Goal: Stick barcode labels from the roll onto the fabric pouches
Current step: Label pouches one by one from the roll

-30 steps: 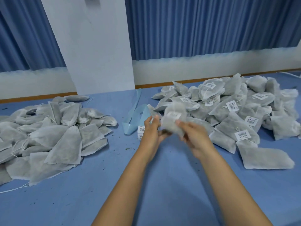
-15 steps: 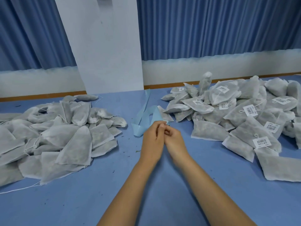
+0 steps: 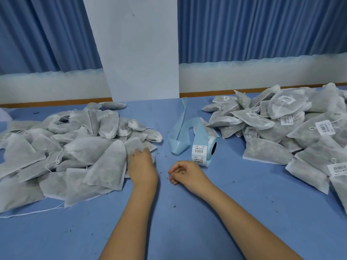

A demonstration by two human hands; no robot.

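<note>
Touching unlabelled pouch (image 3: 135,144) with left hand (image 3: 141,166), grip untellable; resting right hand (image 3: 185,172) loosely curled, empty, label roll (image 3: 203,147) just beyond.

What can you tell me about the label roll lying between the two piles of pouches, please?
The label roll stands on its rim on the blue table, with its dark core hole facing right. White barcode labels sit on pale blue backing, and two of them face the camera. An emptied backing strip loops away toward the far edge. The right hand rests just in front; whether it touches the roll is unclear.
</note>
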